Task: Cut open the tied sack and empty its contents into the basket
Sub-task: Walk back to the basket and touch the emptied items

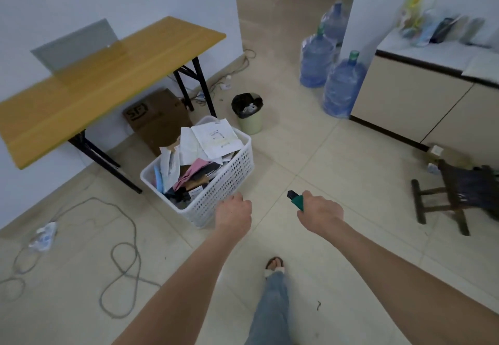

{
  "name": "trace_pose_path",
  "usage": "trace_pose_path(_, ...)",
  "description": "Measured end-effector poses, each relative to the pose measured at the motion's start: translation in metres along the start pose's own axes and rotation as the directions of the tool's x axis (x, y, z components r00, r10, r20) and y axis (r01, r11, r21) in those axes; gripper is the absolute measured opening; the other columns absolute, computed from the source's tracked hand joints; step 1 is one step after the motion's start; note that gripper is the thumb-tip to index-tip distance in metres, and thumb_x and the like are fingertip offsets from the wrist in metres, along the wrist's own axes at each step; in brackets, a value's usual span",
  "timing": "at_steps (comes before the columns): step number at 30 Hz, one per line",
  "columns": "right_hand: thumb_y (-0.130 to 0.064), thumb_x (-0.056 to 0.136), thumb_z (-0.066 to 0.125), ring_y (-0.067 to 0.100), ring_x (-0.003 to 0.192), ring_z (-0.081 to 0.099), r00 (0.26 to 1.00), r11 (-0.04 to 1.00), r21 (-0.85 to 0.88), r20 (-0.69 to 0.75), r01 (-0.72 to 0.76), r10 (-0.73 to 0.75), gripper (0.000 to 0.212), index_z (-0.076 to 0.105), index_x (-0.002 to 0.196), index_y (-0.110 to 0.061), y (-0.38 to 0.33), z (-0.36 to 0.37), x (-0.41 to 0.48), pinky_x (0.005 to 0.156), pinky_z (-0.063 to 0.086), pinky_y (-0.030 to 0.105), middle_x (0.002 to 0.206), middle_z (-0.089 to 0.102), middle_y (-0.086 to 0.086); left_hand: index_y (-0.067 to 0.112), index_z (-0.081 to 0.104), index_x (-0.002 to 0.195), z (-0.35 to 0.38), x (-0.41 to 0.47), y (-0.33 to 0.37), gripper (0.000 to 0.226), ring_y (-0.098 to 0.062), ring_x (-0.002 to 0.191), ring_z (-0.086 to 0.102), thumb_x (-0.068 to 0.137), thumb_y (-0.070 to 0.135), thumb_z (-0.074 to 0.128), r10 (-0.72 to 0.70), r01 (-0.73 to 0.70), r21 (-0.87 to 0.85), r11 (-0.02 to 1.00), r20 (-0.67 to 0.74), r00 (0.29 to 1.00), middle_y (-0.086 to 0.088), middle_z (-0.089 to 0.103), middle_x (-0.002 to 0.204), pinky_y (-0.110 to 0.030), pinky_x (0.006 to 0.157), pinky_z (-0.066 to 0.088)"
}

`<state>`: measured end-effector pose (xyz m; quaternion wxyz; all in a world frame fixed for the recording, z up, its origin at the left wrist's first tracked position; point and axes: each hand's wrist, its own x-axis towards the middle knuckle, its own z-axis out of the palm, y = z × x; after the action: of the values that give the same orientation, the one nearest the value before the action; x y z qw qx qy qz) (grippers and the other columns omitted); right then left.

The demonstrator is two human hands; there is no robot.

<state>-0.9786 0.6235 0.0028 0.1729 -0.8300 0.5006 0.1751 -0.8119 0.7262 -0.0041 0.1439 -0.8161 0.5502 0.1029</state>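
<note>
Two bare arms reach out over the tiled floor. The left hand (233, 215) shows only its back. Its fingers are bent under, so I cannot tell if it holds anything. It is at the near corner of the white basket (229, 180). The right hand (320, 213) grips a green cutter (295, 200) with a black tip. The basket stands on the floor, full of papers (213, 136), beside a wooden table (108, 74). A small bin (249, 113) and blue water bottles (343, 88) stand farther back.
</note>
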Motion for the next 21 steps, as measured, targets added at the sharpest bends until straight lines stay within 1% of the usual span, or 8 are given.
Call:
trace_pose_path(2, -0.022, 0.092, 0.043, 0.026, 0.081, 0.054, 1.000, 1.000, -0.021, -0.011, 0.018, -0.019, 0.026, 0.042, 0.117, -0.014, -0.004, -0.017, 0.039, 0.060, 0.034, 0.028, 0.105, 0.060, 0.005, 0.012, 0.057, 0.116, -0.011, 0.042, -0.006, 0.029, -0.024, 0.109, 0.050, 0.094, 0.022, 0.041, -0.007, 0.008, 0.024, 1.000, -0.012, 1.000, -0.007, 0.054, 0.115, -0.039, 0.088, 0.047)
trace_pose_path(4, -0.021, 0.092, 0.043, 0.025, 0.077, 0.051, 0.999, 0.999, -0.045, -0.024, 0.028, -0.029, 0.025, 0.042, 0.116, -0.015, -0.008, -0.037, 0.083, 0.056, 0.031, 0.027, 0.100, 0.059, 0.004, 0.012, 0.057, 0.118, -0.024, 0.087, -0.014, 0.032, -0.025, 0.113, 0.049, 0.094, 0.027, 0.041, -0.019, 0.020, 0.029, 0.999, -0.015, 1.000, -0.007, 0.053, 0.118, -0.040, 0.090, 0.044)
trace_pose_path(8, -0.022, 0.093, 0.043, 0.024, 0.077, 0.051, 0.999, 0.996, -0.079, -0.018, 0.046, -0.047, 0.025, 0.042, 0.117, -0.015, -0.021, -0.086, 0.169, 0.051, 0.027, 0.027, 0.093, 0.054, 0.002, 0.012, 0.058, 0.118, -0.053, 0.170, -0.035, 0.038, -0.027, 0.115, 0.047, 0.094, 0.037, 0.042, -0.043, 0.043, -0.034, 0.998, -0.006, 0.999, -0.008, 0.052, 0.121, -0.041, 0.092, 0.042)
trace_pose_path(11, -0.024, 0.094, 0.043, 0.026, 0.083, 0.058, 0.995, 0.993, -0.081, -0.045, 0.080, -0.084, 0.024, 0.043, 0.116, -0.014, -0.033, -0.120, 0.226, 0.056, 0.030, 0.027, 0.095, 0.058, 0.004, 0.014, 0.057, 0.116, -0.071, 0.229, -0.053, 0.032, -0.025, 0.110, 0.048, 0.095, 0.031, 0.041, -0.072, 0.071, -0.042, 0.997, -0.022, 0.997, -0.007, 0.053, 0.117, -0.038, 0.085, 0.042)
trace_pose_path(14, -0.028, 0.096, 0.042, 0.025, 0.077, 0.051, 0.989, 0.989, -0.074, -0.055, 0.131, -0.135, 0.025, 0.043, 0.115, -0.013, -0.046, -0.152, 0.277, 0.057, 0.031, 0.028, 0.091, 0.054, 0.004, 0.016, 0.055, 0.117, -0.091, 0.283, -0.068, 0.028, -0.025, 0.108, 0.048, 0.094, 0.024, 0.043, -0.119, 0.119, -0.052, 0.992, -0.003, 0.993, -0.006, 0.053, 0.116, -0.037, 0.085, 0.040)
trace_pose_path(16, -0.030, 0.097, 0.042, 0.024, 0.076, 0.049, 0.985, 0.984, -0.073, -0.055, 0.160, -0.164, 0.027, 0.042, 0.116, -0.012, -0.052, -0.173, 0.311, 0.060, 0.032, 0.029, 0.100, 0.059, 0.006, 0.016, 0.055, 0.119, -0.106, 0.316, -0.074, 0.029, -0.026, 0.111, 0.048, 0.093, 0.024, 0.044, -0.138, 0.138, -0.049, 0.989, 0.017, 0.990, -0.007, 0.052, 0.117, -0.039, 0.089, 0.040)
trace_pose_path(18, -0.031, 0.097, 0.042, 0.026, 0.082, 0.054, 0.978, 0.978, -0.084, -0.063, 0.192, -0.197, 0.028, 0.042, 0.116, -0.011, -0.057, -0.193, 0.348, 0.062, 0.033, 0.029, 0.109, 0.062, 0.008, 0.016, 0.056, 0.119, -0.120, 0.349, -0.078, 0.029, -0.026, 0.113, 0.048, 0.094, 0.023, 0.044, -0.154, 0.155, -0.046, 0.987, 0.016, 0.988, -0.007, 0.052, 0.119, -0.040, 0.092, 0.040)
trace_pose_path(21, -0.031, 0.096, 0.043, 0.028, 0.097, 0.061, 0.970, 0.965, -0.125, -0.054, 0.230, -0.238, 0.027, 0.042, 0.116, -0.012, -0.061, -0.220, 0.411, 0.066, 0.034, 0.029, 0.112, 0.062, 0.008, 0.014, 0.058, 0.117, -0.138, 0.400, -0.082, 0.029, -0.026, 0.108, 0.049, 0.093, 0.021, 0.043, -0.194, 0.195, -0.059, 0.979, 0.013, 0.981, -0.008, 0.054, 0.116, -0.040, 0.089, 0.042)
